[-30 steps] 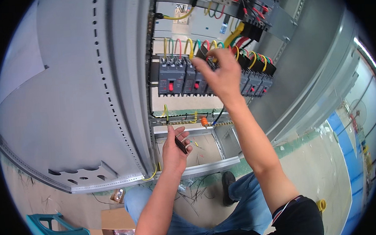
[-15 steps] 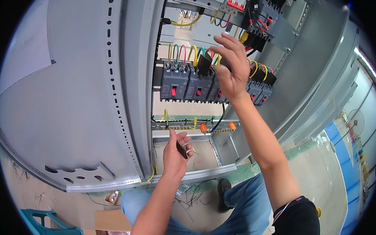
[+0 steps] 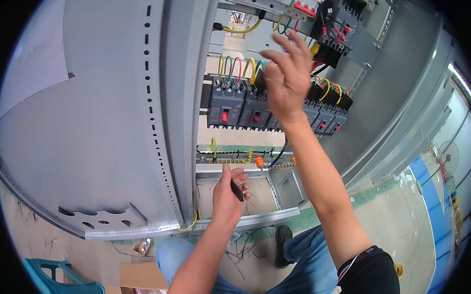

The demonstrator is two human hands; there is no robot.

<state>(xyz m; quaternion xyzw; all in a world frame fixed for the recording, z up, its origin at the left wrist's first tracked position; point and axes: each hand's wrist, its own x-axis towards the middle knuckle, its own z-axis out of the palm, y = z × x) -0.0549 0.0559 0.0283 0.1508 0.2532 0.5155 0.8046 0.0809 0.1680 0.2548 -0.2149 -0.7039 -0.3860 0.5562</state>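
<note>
My left hand (image 3: 230, 197) is held low before the cabinet opening, fingers curled round thin black phase barriers (image 3: 237, 190), seen edge-on; how many I cannot tell. Higher up, my right hand (image 3: 287, 81) hovers in front of the row of moulded-case circuit breakers (image 3: 226, 106), its fingers apart and slightly blurred. Beside its wrist and thumb, a black barrier (image 3: 260, 84) stands at the breakers' top terminals, partly hidden by the hand. Yellow, green and red wires (image 3: 236, 67) loop up from those terminals. The breakers behind my right hand are covered by it.
A grey cabinet door or side panel (image 3: 108, 126) fills the left. Above sits another breaker (image 3: 344, 24) with red-tipped leads. Below the row run a terminal bar (image 3: 231, 161) and orange insulators (image 3: 260, 162). A teal stool (image 3: 63, 286) and an open cardboard box (image 3: 141, 277) stand on the floor.
The view has shifted a little. My right hand has moved slightly left and down across the breakers, covering more of the standing barrier. My left hand still holds the black barriers.
</note>
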